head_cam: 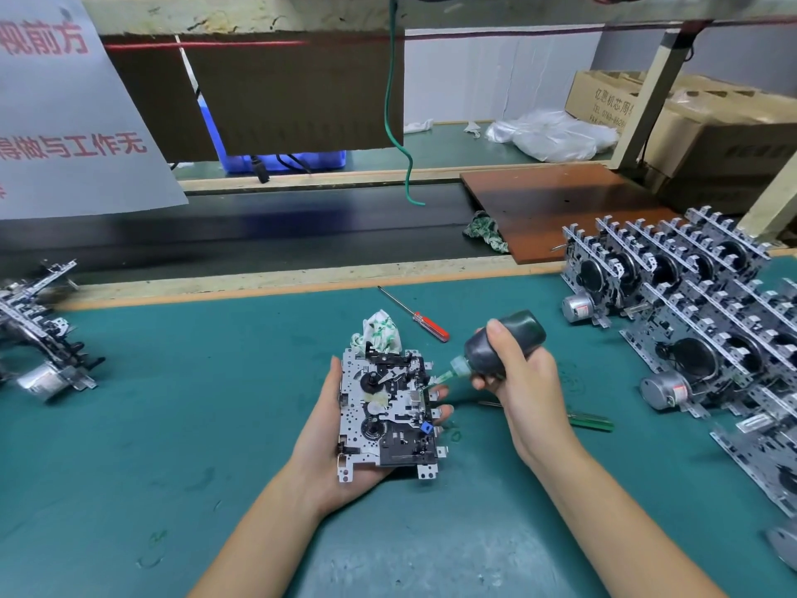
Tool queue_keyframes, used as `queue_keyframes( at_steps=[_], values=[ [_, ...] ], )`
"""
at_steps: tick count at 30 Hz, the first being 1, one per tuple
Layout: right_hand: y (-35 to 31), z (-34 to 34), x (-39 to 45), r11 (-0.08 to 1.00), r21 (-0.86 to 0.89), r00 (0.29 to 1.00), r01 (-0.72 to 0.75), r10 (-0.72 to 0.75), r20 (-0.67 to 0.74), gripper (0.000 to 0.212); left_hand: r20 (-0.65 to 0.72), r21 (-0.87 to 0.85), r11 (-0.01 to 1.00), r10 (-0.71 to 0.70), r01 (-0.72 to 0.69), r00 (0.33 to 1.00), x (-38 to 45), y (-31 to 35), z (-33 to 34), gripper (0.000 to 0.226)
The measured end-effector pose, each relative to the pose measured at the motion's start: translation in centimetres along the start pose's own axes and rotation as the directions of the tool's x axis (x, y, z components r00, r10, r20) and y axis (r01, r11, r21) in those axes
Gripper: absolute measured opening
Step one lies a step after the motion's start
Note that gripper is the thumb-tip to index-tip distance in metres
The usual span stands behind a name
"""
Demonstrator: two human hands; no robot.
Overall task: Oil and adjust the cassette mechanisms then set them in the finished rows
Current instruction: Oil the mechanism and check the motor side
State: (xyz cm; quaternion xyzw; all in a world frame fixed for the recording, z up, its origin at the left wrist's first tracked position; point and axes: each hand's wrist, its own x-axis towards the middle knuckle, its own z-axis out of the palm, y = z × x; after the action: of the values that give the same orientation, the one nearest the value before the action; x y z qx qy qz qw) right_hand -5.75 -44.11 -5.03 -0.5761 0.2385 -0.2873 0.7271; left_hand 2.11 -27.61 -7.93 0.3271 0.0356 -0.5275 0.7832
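My left hand (321, 429) cradles a silver and black cassette mechanism (386, 414) from below, fingers curled round its right edge, above the green mat. My right hand (524, 381) grips a dark oil bottle (502, 343) tilted down to the left. Its green nozzle tip touches the right side of the mechanism. Rows of upright mechanisms (690, 308) with silver motors stand on the right of the mat. More mechanisms (39, 334) lie at the left edge.
A red-handled screwdriver (416, 315) and a white-green rag (379, 334) lie just behind the held unit. A green-handled tool (591, 421) lies under my right wrist. A black conveyor belt (258, 235), a brown board (560, 205) and cardboard boxes (698, 135) sit beyond.
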Motion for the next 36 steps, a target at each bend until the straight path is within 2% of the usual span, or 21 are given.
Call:
queue_keyframes(
  at_steps=[7, 12, 14, 18, 22, 27, 29, 31, 33, 35, 36],
  values=[
    [0.0, 0.0, -0.1, 0.999, 0.045, 1.0, 0.013, -0.014, 0.01, 0.018, -0.007, -0.005, 1.0, 0.026, -0.026, 1.0, -0.2, 0.0, 0.2, 0.084],
    [-0.7, -0.3, 0.3, 0.971, 0.24, 1.0, -0.009, 0.012, -0.011, 0.037, -0.042, -0.016, 0.998, 0.054, -0.055, 0.998, -0.4, -0.1, 0.3, 0.095],
    [-0.9, -0.7, 0.6, 0.969, 0.246, 1.0, 0.006, 0.002, -0.029, 0.041, -0.041, -0.022, 0.998, 0.058, -0.059, 0.997, -0.5, -0.1, 0.4, 0.099],
    [-0.4, -1.4, 0.8, 0.982, -0.164, 0.993, 0.091, -0.102, -0.057, 0.034, -0.027, -0.069, 0.996, 0.061, -0.062, 0.998, -0.7, -0.1, 0.6, 0.106],
    [0.8, -1.6, 1.2, 0.951, -0.265, 0.988, 0.157, -0.152, 0.039, 0.036, -0.021, -0.12, 0.99, 0.075, -0.077, 0.997, -0.9, -0.1, 0.9, 0.108],
    [2.1, -1.8, 1.6, 0.847, -0.516, 0.989, 0.13, -0.071, 0.134, 0.034, 0.012, -0.135, 0.988, 0.084, -0.081, 0.996, -1.0, 0.0, 0.9, 0.108],
    [1.6, -2.0, 1.2, 0.776, -0.601, 0.981, 0.191, -0.124, 0.151, 0.039, 0.015, -0.099, 0.993, 0.07, -0.068, 0.997, -1.0, -0.1, 0.7, 0.106],
    [0.7, -2.9, 0.8, 0.692, -0.676, 0.962, 0.252, -0.253, 0.099, 0.044, 0.024, -0.048, 0.998, 0.043, -0.041, 0.999, -0.9, -0.2, 0.6, 0.1],
    [-0.4, -4.4, 0.3, 0.639, -0.723, 0.948, 0.261, -0.312, 0.066, 0.04, 0.035, -0.026, 0.999, 0.023, -0.022, 0.999, -0.9, -0.2, 0.6, 0.088],
    [-1.1, -6.0, -0.1, 0.505, -0.814, 0.956, 0.286, -0.208, 0.207, 0.03, 0.046, -0.008, 1.0, 0.016, -0.015, 0.999, -0.9, -0.2, 0.6, 0.08],
    [-1.2, -6.5, -0.3, 0.368, -0.874, 0.948, 0.317, -0.091, 0.305, 0.025, 0.047, -0.001, 1.0, 0.017, -0.017, 0.999, -0.9, -0.2, 0.7, 0.079]
  ],
)
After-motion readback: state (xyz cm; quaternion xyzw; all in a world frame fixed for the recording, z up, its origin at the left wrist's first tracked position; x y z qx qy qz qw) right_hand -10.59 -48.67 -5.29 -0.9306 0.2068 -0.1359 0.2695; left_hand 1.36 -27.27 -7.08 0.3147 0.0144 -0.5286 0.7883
